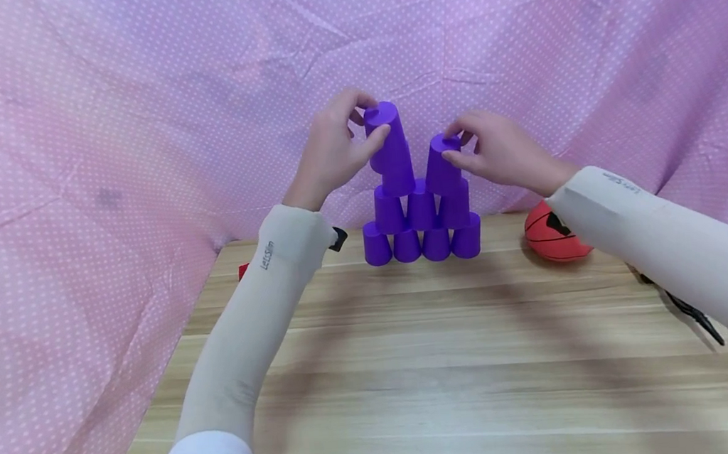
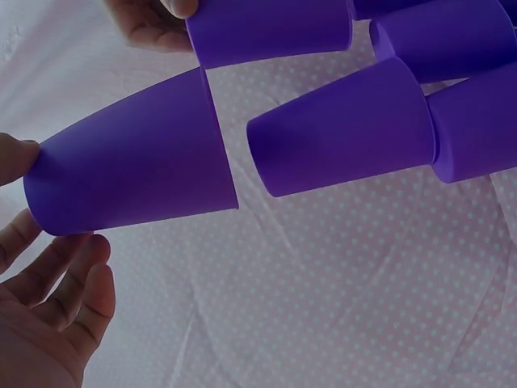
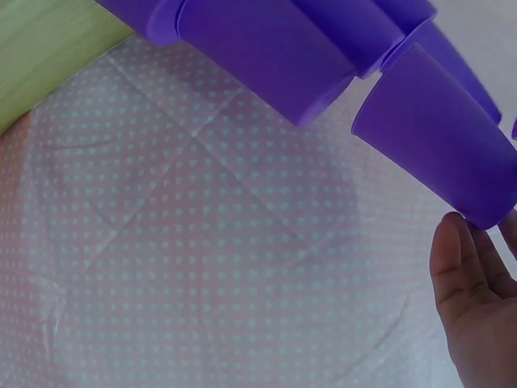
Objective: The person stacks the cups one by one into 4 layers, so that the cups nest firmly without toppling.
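Observation:
Purple cups stand upside down in a stepped stack at the table's back, with several cups in the bottom row (image 1: 407, 246) and three in the middle row (image 1: 422, 210). Above them on the left is one third-row cup (image 2: 339, 129). My left hand (image 1: 338, 143) pinches another purple cup (image 2: 133, 158) near its base, rim down; in the left wrist view a gap separates it from the third-row cup. With thumb and fingers, my right hand (image 1: 506, 153) holds a purple cup (image 3: 440, 137) by its base end, its rim close to the middle row; contact is unclear.
A red ball (image 1: 553, 235) with black lines lies right of the stack, partly behind my right forearm. Farther right is a black strap-like thing (image 1: 695, 315). A small red thing (image 1: 243, 271) shows beside my left forearm. Pink dotted cloth (image 1: 138, 131) hangs behind the wooden table (image 1: 426, 364).

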Motion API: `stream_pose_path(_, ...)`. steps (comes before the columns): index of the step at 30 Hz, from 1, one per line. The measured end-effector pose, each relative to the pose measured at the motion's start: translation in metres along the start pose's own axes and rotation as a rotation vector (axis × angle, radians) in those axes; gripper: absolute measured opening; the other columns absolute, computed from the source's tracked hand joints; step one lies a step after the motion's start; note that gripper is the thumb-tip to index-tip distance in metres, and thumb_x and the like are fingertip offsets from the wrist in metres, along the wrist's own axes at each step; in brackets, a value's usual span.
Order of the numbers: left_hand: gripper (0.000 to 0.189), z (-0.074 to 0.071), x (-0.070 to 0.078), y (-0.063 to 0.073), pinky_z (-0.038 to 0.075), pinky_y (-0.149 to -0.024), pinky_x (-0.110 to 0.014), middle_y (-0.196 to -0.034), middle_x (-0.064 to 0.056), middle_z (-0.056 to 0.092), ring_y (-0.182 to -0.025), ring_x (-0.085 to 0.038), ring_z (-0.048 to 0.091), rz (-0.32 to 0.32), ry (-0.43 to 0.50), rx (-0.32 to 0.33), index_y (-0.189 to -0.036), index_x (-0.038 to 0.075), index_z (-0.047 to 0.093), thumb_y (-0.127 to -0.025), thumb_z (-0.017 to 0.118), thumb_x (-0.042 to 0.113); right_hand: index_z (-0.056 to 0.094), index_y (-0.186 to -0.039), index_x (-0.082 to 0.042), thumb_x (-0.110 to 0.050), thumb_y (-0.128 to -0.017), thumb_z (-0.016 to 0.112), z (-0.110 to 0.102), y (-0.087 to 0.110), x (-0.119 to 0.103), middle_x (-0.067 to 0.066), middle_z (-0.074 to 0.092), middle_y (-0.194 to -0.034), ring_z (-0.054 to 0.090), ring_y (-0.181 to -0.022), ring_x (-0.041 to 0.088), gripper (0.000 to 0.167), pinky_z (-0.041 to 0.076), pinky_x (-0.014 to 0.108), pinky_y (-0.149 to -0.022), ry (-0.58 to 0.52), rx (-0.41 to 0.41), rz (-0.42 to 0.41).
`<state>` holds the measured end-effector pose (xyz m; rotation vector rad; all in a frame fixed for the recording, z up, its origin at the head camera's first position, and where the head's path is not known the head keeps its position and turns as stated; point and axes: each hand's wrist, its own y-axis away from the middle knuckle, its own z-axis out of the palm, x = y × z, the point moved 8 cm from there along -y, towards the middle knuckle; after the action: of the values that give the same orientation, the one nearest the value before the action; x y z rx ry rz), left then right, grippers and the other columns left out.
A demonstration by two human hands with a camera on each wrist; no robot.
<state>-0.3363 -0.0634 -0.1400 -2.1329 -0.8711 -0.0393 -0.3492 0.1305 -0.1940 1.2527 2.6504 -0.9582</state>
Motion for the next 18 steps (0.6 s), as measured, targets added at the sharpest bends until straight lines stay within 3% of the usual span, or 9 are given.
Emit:
stream_pose_path(10, 0.029, 0.018, -0.009, -0.026, 0.037, -0.085, -0.017, -0.107, -0.002, 0.058, -0.097, -0.014, 0.052, -0.02, -0.086, -0.037, -0.112, 0.006, 0.056, -0.091, 0.063, 0.025, 0.06, -0.109, 0.001, -0.017, -0.091, 0.063, 0.02, -0.018, 0.023, 0.017, 0.061, -0.107, 0.059, -0.095, 0.031, 0.026, 0.046, 0.045, -0.082, -0.023, -0.044, 0.07)
stream_pose_path(18, 0.027, 0.03, -0.01, -0.036, 0.04, -0.086, -0.018, -0.108, -0.004, 0.057, -0.098, -0.012, 0.052, -0.037, -0.032, -0.031, -0.113, 0.004, 0.054, -0.093, 0.06, 0.021, 0.057, -0.115, -0.001, -0.019, -0.092, 0.063, 0.025, -0.023, 0.028, 0.014, 0.062, -0.109, 0.06, -0.097, 0.029, 0.03, 0.048, 0.043, -0.083, -0.07, -0.054, 0.097)
